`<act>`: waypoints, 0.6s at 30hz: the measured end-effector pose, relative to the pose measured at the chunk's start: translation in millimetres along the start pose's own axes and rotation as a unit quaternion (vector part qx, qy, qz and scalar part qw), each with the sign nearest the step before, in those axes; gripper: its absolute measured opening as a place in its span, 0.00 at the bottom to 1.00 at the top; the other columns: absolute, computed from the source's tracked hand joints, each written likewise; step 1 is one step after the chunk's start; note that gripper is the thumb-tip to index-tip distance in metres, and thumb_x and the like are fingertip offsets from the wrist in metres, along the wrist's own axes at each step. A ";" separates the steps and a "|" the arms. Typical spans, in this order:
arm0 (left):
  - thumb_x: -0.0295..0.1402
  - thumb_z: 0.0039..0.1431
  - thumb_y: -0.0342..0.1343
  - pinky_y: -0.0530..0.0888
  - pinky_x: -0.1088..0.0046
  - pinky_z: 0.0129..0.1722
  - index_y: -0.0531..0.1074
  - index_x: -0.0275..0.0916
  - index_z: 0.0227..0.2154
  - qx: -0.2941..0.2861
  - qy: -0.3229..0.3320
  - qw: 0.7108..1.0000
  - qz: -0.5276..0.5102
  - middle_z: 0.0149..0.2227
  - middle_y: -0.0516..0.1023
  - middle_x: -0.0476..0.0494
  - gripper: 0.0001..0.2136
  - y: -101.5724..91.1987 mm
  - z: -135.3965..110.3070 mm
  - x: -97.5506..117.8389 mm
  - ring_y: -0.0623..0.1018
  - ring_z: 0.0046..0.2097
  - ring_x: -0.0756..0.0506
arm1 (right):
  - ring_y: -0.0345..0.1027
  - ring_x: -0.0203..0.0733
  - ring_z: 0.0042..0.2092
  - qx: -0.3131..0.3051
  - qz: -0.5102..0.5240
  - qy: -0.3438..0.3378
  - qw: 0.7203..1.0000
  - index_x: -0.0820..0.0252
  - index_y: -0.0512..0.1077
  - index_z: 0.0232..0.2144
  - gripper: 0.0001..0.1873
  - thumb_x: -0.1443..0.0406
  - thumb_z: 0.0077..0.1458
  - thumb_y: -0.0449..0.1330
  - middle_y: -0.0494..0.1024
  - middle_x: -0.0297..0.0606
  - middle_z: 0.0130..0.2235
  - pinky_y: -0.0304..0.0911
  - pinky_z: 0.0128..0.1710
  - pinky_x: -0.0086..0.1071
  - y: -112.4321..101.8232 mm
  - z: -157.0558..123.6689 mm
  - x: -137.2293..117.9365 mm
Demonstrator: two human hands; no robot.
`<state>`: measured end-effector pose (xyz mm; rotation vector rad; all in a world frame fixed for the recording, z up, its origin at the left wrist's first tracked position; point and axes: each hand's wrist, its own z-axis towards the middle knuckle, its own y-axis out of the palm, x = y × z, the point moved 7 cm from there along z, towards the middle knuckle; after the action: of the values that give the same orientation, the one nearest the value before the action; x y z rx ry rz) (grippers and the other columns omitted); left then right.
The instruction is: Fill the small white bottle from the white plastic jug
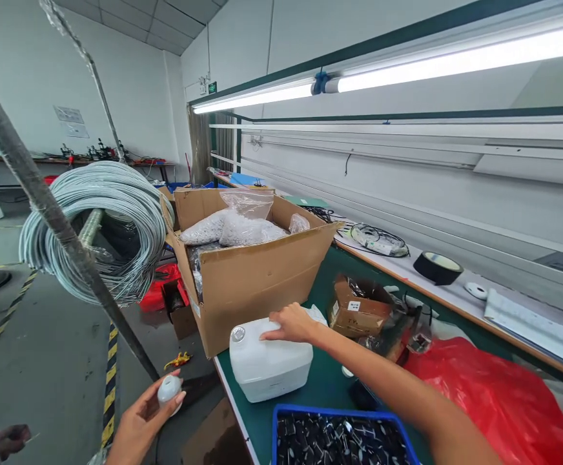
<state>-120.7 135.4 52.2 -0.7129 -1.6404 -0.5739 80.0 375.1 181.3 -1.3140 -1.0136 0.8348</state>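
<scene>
My left hand (139,416) is closed round a small white bottle (170,389) with a rounded top, held out past the table's left edge. My right hand (294,323) grips the top of a white plastic jug (274,361), whose handle is mostly hidden under the fingers. The jug lies tilted on the green table top, its round spout toward the left. Right behind it stands a large open cardboard box (262,278) holding bags of white pellets (250,229).
A blue tray (344,410) of small black parts sits at the front. To the right are a small carton (359,310), a red plastic bag (485,381) and black tape (437,267). A cable coil (44,226) and slanting pole (81,258) stand left. Another person's hand (8,442) shows lower left.
</scene>
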 end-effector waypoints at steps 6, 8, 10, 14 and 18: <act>0.47 0.30 0.68 0.75 0.75 0.44 0.69 0.36 0.46 0.023 -0.047 0.998 0.020 0.44 0.78 0.43 0.36 -16.8 3.5 6.5 0.73 0.51 0.38 | 0.69 0.37 0.30 0.021 0.054 0.009 0.998 0.61 0.71 0.32 0.37 0.37 0.50 0.40 0.76 0.36 0.29 0.62 0.32 0.34 -2.1 11.2 -4.1; 0.47 0.32 0.67 0.75 0.73 0.46 0.69 0.38 0.47 0.016 -0.047 0.998 0.024 0.45 0.77 0.45 0.35 -21.6 7.6 5.9 0.70 0.53 0.37 | 0.68 0.36 0.29 0.026 0.069 0.010 0.997 0.60 0.71 0.30 0.37 0.37 0.49 0.40 0.76 0.36 0.28 0.60 0.30 0.33 0.4 13.6 -4.4; 0.46 0.31 0.68 0.75 0.70 0.47 0.70 0.39 0.46 0.015 -0.052 0.998 0.020 0.45 0.78 0.45 0.35 -27.4 12.8 1.8 0.69 0.55 0.36 | 0.67 0.36 0.27 0.031 0.080 0.008 0.996 0.60 0.71 0.29 0.38 0.36 0.49 0.40 0.75 0.35 0.26 0.58 0.29 0.32 4.0 14.8 -5.3; 0.44 0.31 0.69 0.74 0.70 0.48 0.69 0.39 0.47 0.012 -0.067 0.998 0.001 0.46 0.77 0.44 0.35 -36.7 20.0 -7.7 0.68 0.55 0.35 | 0.65 0.35 0.26 0.037 0.089 0.004 0.995 0.60 0.71 0.27 0.36 0.36 0.48 0.41 0.73 0.32 0.24 0.57 0.28 0.31 12.2 13.7 -3.7; 0.43 0.31 0.69 0.75 0.70 0.46 0.71 0.39 0.44 0.012 -0.079 0.997 -0.008 0.46 0.77 0.45 0.32 -37.9 19.2 -8.7 0.68 0.55 0.35 | 0.66 0.35 0.28 0.036 0.083 0.008 0.996 0.60 0.71 0.28 0.34 0.38 0.50 0.44 0.73 0.32 0.25 0.60 0.30 0.33 19.5 9.4 8.5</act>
<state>-160.2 121.7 40.8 -0.7447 -1.7984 -0.5182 75.6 388.4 162.6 -1.3529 -0.8625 0.9759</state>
